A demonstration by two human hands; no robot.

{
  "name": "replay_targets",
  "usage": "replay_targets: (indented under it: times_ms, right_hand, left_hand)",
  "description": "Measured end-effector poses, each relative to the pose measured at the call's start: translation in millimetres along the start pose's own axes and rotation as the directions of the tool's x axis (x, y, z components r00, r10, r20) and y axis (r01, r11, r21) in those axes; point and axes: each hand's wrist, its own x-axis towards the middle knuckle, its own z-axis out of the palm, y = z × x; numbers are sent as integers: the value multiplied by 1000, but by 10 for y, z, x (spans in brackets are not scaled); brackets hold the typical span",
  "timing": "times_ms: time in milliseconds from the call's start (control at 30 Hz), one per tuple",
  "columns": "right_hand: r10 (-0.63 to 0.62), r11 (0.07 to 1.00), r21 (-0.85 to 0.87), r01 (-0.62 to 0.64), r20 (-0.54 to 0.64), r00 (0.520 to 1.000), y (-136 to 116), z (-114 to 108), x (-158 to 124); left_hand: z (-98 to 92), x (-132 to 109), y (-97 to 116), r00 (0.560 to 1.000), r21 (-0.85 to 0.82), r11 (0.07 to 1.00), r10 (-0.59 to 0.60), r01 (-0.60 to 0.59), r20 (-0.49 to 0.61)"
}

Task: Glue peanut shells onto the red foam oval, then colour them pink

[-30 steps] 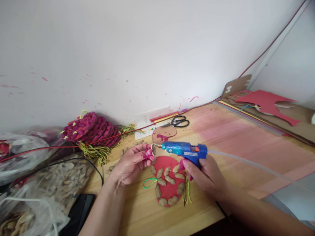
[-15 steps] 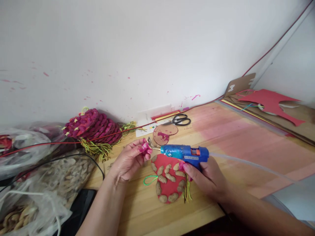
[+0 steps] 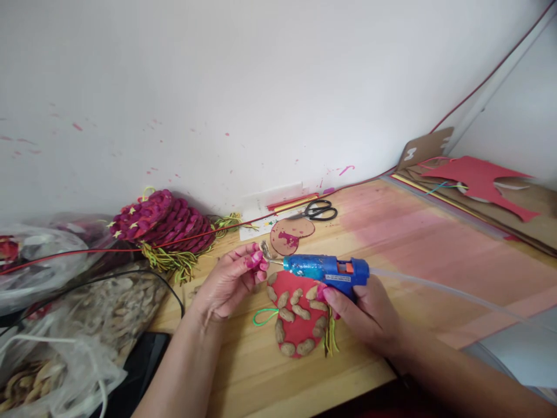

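Note:
Between the fingertips of my left hand (image 3: 237,276) is a peanut shell (image 3: 265,250), its hollow side facing right. My right hand (image 3: 365,316) is wrapped round the handle of a blue glue gun (image 3: 324,270), whose metal nozzle meets the shell or comes very close to it. Below the gun lies a red heart-like cutout (image 3: 300,328) with several peanut shells stuck along its edge and in its middle. A green loop (image 3: 263,317) comes off its left side, and a yellow-and-dark tassel (image 3: 331,337) off its right. The gun covers part of the cutout's top.
Black scissors (image 3: 319,210) and a brown heart cutout (image 3: 289,237) lie behind my hands. A stack of purple shell-covered pieces (image 3: 167,223) sits at left, near plastic bags of shells (image 3: 117,307). Red scrap paper (image 3: 474,180) rests on cardboard at right. A red cord (image 3: 226,228) crosses the table.
Almost nothing differs. Both hands, the shell and the glue gun keep nearly the same positions, with only a slight shift of the view.

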Motion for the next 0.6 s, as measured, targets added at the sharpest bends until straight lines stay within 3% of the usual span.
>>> replay_targets:
  times_ms: [600]
  right_hand:
    - [8, 1000, 1, -8, -5, 1000, 32, 5, -11]
  left_hand:
    - [-2, 2, -5, 1000, 7, 1000, 1, -1, 11]
